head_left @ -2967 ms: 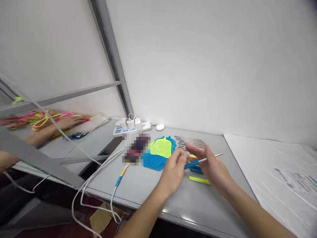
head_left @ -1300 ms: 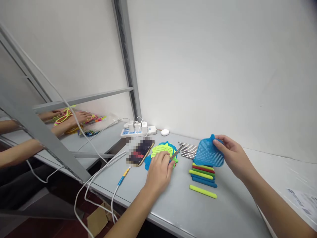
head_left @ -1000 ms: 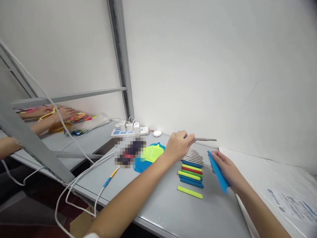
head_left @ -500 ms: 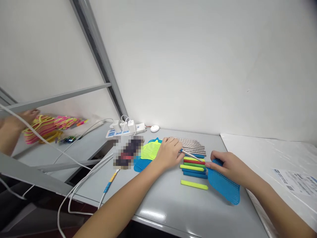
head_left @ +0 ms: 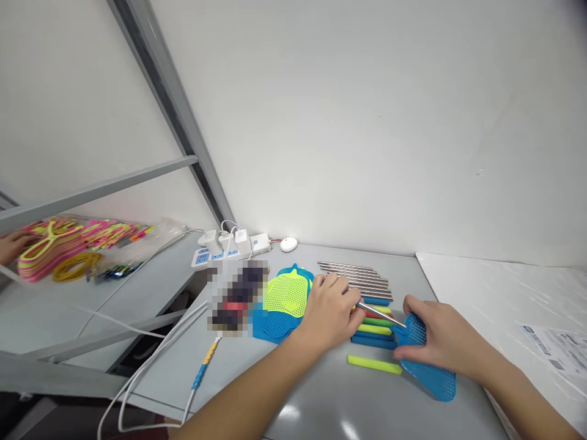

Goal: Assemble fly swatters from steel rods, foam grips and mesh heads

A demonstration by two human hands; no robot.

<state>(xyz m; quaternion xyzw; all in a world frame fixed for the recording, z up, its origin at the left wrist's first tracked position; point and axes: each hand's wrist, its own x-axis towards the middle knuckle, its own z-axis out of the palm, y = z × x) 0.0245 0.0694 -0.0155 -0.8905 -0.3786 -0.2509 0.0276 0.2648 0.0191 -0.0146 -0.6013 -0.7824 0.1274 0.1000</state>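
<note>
My left hand (head_left: 337,308) is closed around the near end of a thin metal rod (head_left: 383,314), which slants down to the right. In my right hand (head_left: 443,336) is a blue perforated fly swatter head (head_left: 433,380), gripped between thumb and fingers. The rod's tip meets or overlaps the swatter head's neck; whether it is inserted I cannot tell. Under the rod lie several coloured plastic handles (head_left: 372,338), blue, green, yellow and red. A single yellow-green handle (head_left: 373,365) lies apart, nearer me. More metal rods (head_left: 358,275) are lined up behind my left hand.
Stacked blue and yellow-green swatter heads (head_left: 287,293) lie left of my left hand. A power strip (head_left: 202,258) with white plugs, cables and a blurred-out object stand further left. Beyond the metal frame (head_left: 202,177), another person's hand (head_left: 13,244) is near striped pink-yellow items (head_left: 52,253).
My right hand's thumb and fingers have spread wider around the swatter head, whose neck now shows by the rod tip. The view shifted slightly. The other person's hand moved down and left.
</note>
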